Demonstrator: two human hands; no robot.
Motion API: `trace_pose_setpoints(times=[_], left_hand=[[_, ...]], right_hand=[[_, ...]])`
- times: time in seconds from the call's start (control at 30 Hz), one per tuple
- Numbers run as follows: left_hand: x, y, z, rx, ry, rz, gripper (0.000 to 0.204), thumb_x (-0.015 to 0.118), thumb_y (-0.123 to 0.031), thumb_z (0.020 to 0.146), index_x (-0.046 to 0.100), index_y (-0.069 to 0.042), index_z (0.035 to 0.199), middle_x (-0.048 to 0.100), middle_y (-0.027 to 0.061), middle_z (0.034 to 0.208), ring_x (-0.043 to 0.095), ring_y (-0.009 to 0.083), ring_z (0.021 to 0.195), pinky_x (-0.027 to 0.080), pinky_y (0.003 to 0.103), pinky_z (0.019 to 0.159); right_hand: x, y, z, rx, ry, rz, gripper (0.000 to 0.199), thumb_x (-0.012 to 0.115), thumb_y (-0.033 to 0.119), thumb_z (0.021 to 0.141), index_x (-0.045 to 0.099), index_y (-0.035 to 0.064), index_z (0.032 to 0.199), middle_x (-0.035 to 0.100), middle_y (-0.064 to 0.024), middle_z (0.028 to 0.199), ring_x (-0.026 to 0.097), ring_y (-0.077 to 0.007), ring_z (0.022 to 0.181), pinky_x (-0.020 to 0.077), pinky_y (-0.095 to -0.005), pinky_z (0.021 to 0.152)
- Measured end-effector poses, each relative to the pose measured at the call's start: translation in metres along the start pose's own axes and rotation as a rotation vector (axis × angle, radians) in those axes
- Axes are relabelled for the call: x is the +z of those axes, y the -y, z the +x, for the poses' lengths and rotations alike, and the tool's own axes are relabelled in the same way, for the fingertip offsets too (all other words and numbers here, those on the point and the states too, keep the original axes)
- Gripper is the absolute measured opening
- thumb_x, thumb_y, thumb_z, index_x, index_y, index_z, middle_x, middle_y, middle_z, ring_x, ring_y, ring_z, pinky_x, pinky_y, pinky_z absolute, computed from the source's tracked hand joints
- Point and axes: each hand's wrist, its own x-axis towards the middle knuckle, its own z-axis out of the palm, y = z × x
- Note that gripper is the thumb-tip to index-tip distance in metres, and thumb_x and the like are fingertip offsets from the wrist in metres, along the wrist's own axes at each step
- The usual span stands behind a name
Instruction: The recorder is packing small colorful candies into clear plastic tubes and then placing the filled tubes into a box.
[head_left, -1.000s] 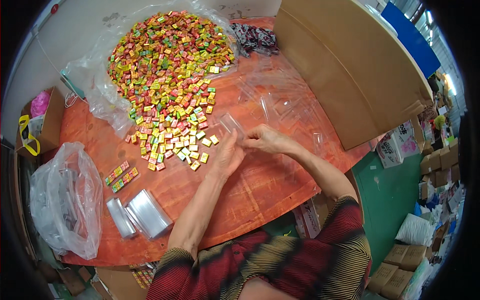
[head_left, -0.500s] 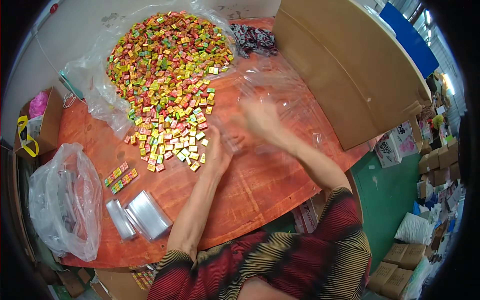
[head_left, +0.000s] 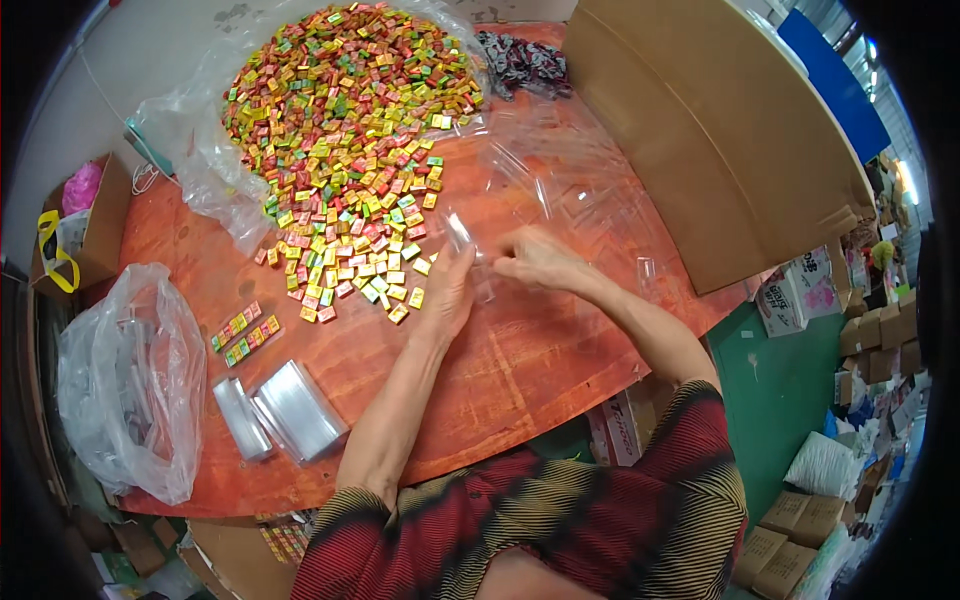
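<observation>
My left hand (head_left: pixel 450 291) is closed around a narrow clear plastic sleeve (head_left: pixel 459 229) whose end sticks up past the fingers. Beside it, the curled fingers of my right hand (head_left: pixel 541 259) pinch at the sleeve's side; the exact grip is hard to make out through the clear plastic. Left of my hands spreads a large heap of small wrapped candies (head_left: pixel 345 130) in yellow, red and green, thinning into loose pieces near my left hand. More clear plastic sleeves (head_left: pixel 590 205) lie scattered beyond my right hand.
Two short rows of candies (head_left: pixel 252 339) lie at the left, above stacks of clear flat packs (head_left: pixel 300 410). A clear bag (head_left: pixel 130 390) sits at the table's left edge. A large cardboard sheet (head_left: pixel 720 150) stands on the right; dark patterned cloth (head_left: pixel 525 65) lies at the back.
My right hand has drawn in close to the left hand from the scattered sleeves, and its motion blur is gone. The sleeve in my left hand now stands more upright.
</observation>
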Motion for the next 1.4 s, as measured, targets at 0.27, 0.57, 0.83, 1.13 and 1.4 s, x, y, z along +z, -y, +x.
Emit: trace_pose_setpoints(times=[0.27,0.57,0.83,1.13,1.4], left_hand=[[-0.003,-0.004,-0.006,-0.185,-0.106,-0.110,0.028,0.054,-0.027,0.076,0.042,-0.008,0.092,0.053,0.0124,0.084,0.054,0.0269,0.078,0.046,0.038,0.063],[0.010,-0.006,0.002,-0.078,-0.053,0.054,0.019,0.054,-0.017,0.076,0.047,-0.006,0.090,0.054,0.0055,0.082,0.054,0.0163,0.074,0.046,0.032,0.063],[0.016,-0.012,-0.006,-0.100,0.082,0.089,0.024,0.053,-0.012,0.075,0.044,-0.006,0.097,0.054,0.0054,0.085,0.054,0.0136,0.073,0.047,0.029,0.062],[0.007,-0.007,-0.011,-0.091,-0.003,-0.007,0.046,0.057,-0.015,0.074,0.030,-0.005,0.110,0.051,0.0106,0.095,0.052,0.0249,0.087,0.047,0.037,0.071],[0.012,-0.007,-0.007,-0.095,0.046,0.051,0.044,0.058,-0.014,0.074,0.032,-0.007,0.108,0.049,0.0084,0.097,0.050,0.0171,0.086,0.045,0.032,0.072]], right_hand=[[-0.020,-0.016,0.012,-0.104,-0.658,-0.874,0.020,0.048,0.017,0.069,0.047,0.0007,0.057,0.049,-0.0167,0.052,0.052,-0.0318,0.052,0.0403,-0.0400,0.048],[0.010,0.016,-0.009,-0.107,-0.259,-0.302,0.020,0.048,0.019,0.070,0.053,0.0009,0.065,0.054,-0.0137,0.055,0.055,-0.0260,0.054,0.0411,-0.0349,0.049],[0.003,-0.006,-0.008,0.186,0.077,0.463,0.016,0.052,0.021,0.072,0.053,0.0058,0.065,0.049,0.0032,0.055,0.039,-0.0036,0.047,0.0300,-0.0189,0.042],[-0.023,-0.007,-0.003,-0.090,-0.718,-0.710,0.015,0.049,0.015,0.071,0.050,0.0016,0.065,0.053,-0.0151,0.060,0.048,-0.0334,0.052,0.0377,-0.0382,0.048],[0.014,-0.009,-0.008,-0.086,-0.040,-0.100,0.025,0.056,0.023,0.070,0.056,0.0001,0.080,0.054,-0.0102,0.062,0.050,-0.0138,0.055,0.0394,-0.0302,0.052]])
